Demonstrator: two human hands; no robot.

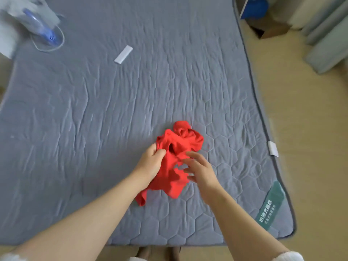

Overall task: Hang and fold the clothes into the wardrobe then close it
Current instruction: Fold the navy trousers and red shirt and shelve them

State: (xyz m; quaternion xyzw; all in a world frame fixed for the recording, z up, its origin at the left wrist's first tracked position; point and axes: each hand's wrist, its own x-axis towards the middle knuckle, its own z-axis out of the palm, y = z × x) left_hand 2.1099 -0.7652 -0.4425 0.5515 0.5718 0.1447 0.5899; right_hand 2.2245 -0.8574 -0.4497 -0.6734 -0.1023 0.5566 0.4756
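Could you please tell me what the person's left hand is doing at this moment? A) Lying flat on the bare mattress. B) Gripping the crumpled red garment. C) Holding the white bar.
B: the left hand curls its thumb and fingers round a bunch of the red garment, which lies crumpled on the grey mattress.

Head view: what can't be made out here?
Red garment: crumpled and partly covered by the left hand, so its type is unclear.
Right hand: motion blur hides whether it grips.
Blue-and-clear object, top left: too blurred to identify.
Green label: print too small to read.
Wardrobe: outside the frame.
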